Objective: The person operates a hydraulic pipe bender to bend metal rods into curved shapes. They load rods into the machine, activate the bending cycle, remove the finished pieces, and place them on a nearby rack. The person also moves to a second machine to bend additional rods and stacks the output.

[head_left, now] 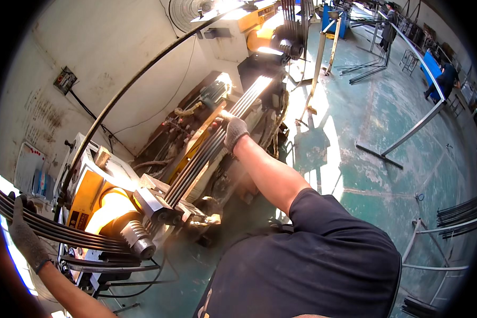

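My left hand (pixel 27 239), in a grey work glove, reaches to the far left and closes around a bundle of long dark metal rods (pixel 79 232). These rods run to the right, passing by the ridged round head (pixel 138 239) of a yellow and white machine (pixel 90 199). My right hand (pixel 235 133), also gloved, is stretched forward, closed on a second row of parallel rods (pixel 201 157). That row lies slantwise over the machine bed, its far part shining in sunlight. The fingertips of the right hand are partly hidden.
A second yellow machine head (pixel 262 37) stands at the far end of the bed. A dark curved hose (pixel 127 87) arches over the near machine. On the right are a metal frame (pixel 416 124) and a rack (pixel 434 230) with rods. Two people (pixel 444 80) are farther off.
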